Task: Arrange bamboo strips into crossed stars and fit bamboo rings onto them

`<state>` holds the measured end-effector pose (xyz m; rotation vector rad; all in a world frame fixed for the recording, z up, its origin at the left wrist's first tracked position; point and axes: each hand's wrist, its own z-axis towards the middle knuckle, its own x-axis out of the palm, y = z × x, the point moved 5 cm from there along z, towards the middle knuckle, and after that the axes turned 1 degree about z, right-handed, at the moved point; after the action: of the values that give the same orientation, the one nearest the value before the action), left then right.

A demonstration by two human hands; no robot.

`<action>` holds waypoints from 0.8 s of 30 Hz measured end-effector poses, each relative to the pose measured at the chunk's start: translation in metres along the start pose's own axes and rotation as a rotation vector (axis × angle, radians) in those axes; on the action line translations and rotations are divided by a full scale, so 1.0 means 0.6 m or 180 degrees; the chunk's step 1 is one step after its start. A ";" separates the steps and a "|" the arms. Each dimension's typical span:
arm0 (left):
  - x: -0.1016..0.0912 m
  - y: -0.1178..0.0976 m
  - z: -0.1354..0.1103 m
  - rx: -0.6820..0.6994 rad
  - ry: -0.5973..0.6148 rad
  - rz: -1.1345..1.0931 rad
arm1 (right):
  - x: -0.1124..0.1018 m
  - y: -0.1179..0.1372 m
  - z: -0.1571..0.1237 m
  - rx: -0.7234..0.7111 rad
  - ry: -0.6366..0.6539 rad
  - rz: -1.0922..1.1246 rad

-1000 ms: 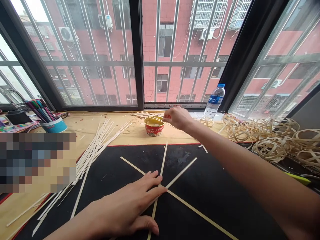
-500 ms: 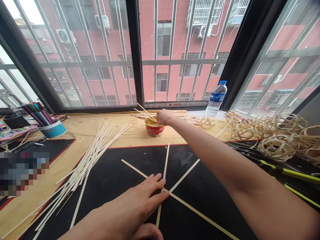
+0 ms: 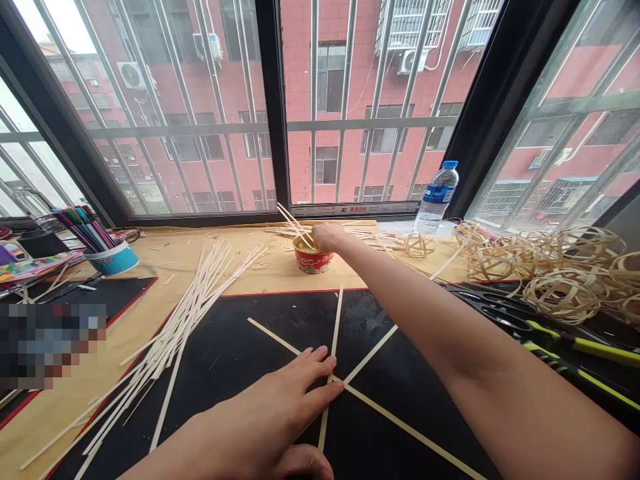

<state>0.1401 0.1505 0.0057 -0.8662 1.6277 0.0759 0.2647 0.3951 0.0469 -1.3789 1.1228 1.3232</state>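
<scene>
My left hand (image 3: 280, 413) lies flat and open on the black mat (image 3: 240, 353), its fingers pressing the spot where three thin bamboo strips (image 3: 373, 410) cross. My right hand (image 3: 327, 235) reaches far forward over a small red bowl (image 3: 313, 257) of yellowish liquid. Its fingers are closed on a few thin strips (image 3: 295, 223) that stick up and to the left out of the bowl.
A long bundle of loose strips (image 3: 185, 320) lies left of the mat. Woven strip balls (image 3: 560, 273) pile up at the right, beside yellow-handled tools (image 3: 565, 343). A water bottle (image 3: 435, 197) stands by the window. A cup of pens (image 3: 100, 247) sits far left.
My right hand moved left onto the bowl and closed on the strips there, and their ends have lifted. My left hand stayed on the crossing.
</scene>
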 end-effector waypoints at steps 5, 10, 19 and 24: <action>0.000 -0.002 0.001 0.0068 -0.0048 0.0095 | -0.023 -0.003 -0.013 0.0140 -0.0326 0.0040; 0.001 -0.003 0.001 0.0128 -0.0105 0.0117 | -0.040 -0.008 -0.025 0.0330 -0.0506 0.0218; 0.006 -0.003 -0.001 0.0287 -0.0204 0.0142 | -0.075 -0.025 -0.073 0.0456 -0.0606 0.1120; 0.005 -0.003 0.000 0.0309 -0.0207 0.0140 | -0.095 -0.056 -0.151 0.0252 -0.0484 0.2143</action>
<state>0.1412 0.1477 0.0039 -0.7467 1.5766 0.0550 0.3141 0.3143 0.1069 -0.8415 1.5870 1.7887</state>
